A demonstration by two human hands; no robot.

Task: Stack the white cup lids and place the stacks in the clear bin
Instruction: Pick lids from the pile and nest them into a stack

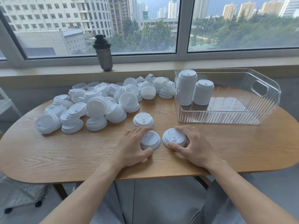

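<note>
On the near middle of the wooden table (48,152), the left hand (129,147) curls its thumb and fingers round a white lid (151,140), and the right hand (194,146) grips a second lid (174,137) just to its right, tilted up. A third lid (143,119) sits just beyond them. A loose pile of lids (100,104) spreads across the far left. The clear bin (242,117) at far right holds two upright stacks (194,91). A dark shaker bottle (103,53) stands on the windowsill.

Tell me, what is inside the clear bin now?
Inside the clear bin two stacks of white lids stand upright at its left end: a taller stack and a shorter stack. Their lid counts cannot be read.
</note>
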